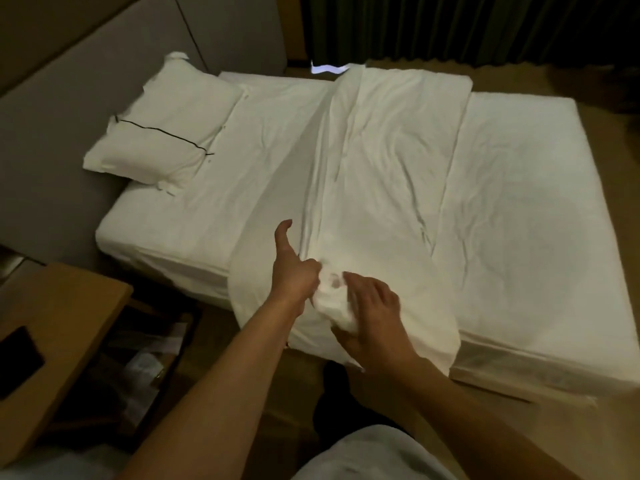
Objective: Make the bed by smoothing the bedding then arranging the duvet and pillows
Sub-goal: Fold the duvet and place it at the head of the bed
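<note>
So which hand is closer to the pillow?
The left hand. It grips the bunched duvet at the bed's near edge, on the pillow side. The right hand holds the same bunch just beyond it, farther from the pillow.

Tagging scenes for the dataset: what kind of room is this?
Likely a hotel bedroom. A bed in plain white linen with a pillow against a padded headboard, dark curtains behind, and a wooden bedside table. Both hands gather the duvet.

Dim warm light, soft blur, wide-angle edge distortion
</note>
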The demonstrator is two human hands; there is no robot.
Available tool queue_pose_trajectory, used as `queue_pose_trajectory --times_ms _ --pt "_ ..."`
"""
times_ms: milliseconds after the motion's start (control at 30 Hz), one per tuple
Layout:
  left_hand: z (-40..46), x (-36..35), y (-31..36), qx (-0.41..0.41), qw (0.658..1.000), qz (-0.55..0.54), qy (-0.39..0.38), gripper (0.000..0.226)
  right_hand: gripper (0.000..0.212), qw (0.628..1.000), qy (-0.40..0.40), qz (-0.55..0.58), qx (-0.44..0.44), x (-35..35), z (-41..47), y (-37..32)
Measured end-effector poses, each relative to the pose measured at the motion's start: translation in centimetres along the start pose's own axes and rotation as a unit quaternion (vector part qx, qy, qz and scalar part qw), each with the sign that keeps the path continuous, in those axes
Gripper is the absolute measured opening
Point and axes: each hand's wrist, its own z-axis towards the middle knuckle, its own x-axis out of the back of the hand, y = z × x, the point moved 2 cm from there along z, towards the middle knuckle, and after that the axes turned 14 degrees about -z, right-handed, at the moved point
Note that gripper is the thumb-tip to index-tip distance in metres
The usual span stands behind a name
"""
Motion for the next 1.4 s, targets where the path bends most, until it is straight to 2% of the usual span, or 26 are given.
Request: queue_pose_trajectory --times_ms 100,233,300,400,467,533,600,667,767,867,1033,1100,1167,1233,1267,1333,1400 --pt "2.5 2.4 0.6 -0.005 1.000 -0.020 -0.001 0.088 0.114 0.992 -0.072 -0.059 -0.082 -5.0 -2.5 4.0" --pt "4.8 5.6 3.0 0.023 0.995 -0.091 0.033 0.077 0.118 0.974 -0.109 -0.107 -0.165 -10.0 -2.2 5.1" --pt "5.8 7.4 4.6 0.021 0.992 -0.112 0.044 0.073 0.109 0.975 -0.078 -0.088 -0.187 -10.8 0.1 3.7" --pt "7.4 10.5 6.5 0.008 0.992 -0.121 0.030 0.075 0.066 0.979 0.001 -0.015 -0.205 -10.9 3.3 1.5" --pt "8.7 13.2 6.4 0.027 0.994 -0.106 -0.010 0.088 0.054 0.977 0.003 -0.027 -0.214 -11.1 3.5 0.1" --pt "9.8 15.4 5.2 0.088 0.990 -0.077 -0.073 0.116 0.053 0.983 0.011 -0.076 -0.165 -11.4 2.2 -1.5" --pt "11.1 17.5 2.4 0.118 0.985 -0.039 -0.123 0.125 0.060 0.981 -0.027 -0.153 -0.116 -11.9 0.9 -3.2" --pt "12.8 20.3 -0.7 0.099 0.985 -0.017 -0.143 0.119 0.062 0.961 -0.117 -0.221 -0.116 -12.1 1.0 -5.2" --pt "14.4 25.8 -4.6 0.067 0.980 0.030 -0.184 0.110 0.042 0.933 -0.202 -0.262 -0.140 -12.2 2.0 -8.4" --pt "14.8 32.4 -7.8 0.058 0.977 0.021 -0.203 0.107 0.036 0.934 -0.198 -0.272 -0.122 -12.4 2.8 -12.7" --pt "15.3 39.2 -12.9 0.071 0.971 0.017 -0.229 0.104 0.057 0.941 -0.174 -0.267 -0.109 -17.1 -0.6 -18.1" --pt "14.3 40.6 -15.0 0.089 0.968 0.039 -0.232 0.108 0.053 0.929 -0.219 -0.263 -0.138 -18.8 -2.2 -19.2" --pt "13.6 41.3 -16.4 0.118 0.973 0.053 -0.190 0.109 0.052 0.920 -0.271 -0.235 -0.160 -19.8 -3.1 -20.4" --pt "14.0 41.3 -16.4 0.142 0.974 0.106 -0.140 0.105 0.059 0.897 -0.355 -0.181 -0.192 -21.6 -4.5 -21.3" --pt "14.5 41.3 -16.5 0.136 0.969 0.152 -0.139 0.105 0.067 0.877 -0.403 -0.141 -0.218 -22.4 -5.4 -21.5" --pt "15.9 41.5 -16.5 0.086 0.941 0.281 -0.169 0.107 0.080 0.875 -0.395 -0.101 -0.263 -23.3 -6.3 -21.9" --pt "17.0 41.1 -16.2 0.030 0.885 0.421 -0.199 0.097 0.081 0.874 -0.357 -0.081 -0.321 -23.5 -6.5 -21.8"
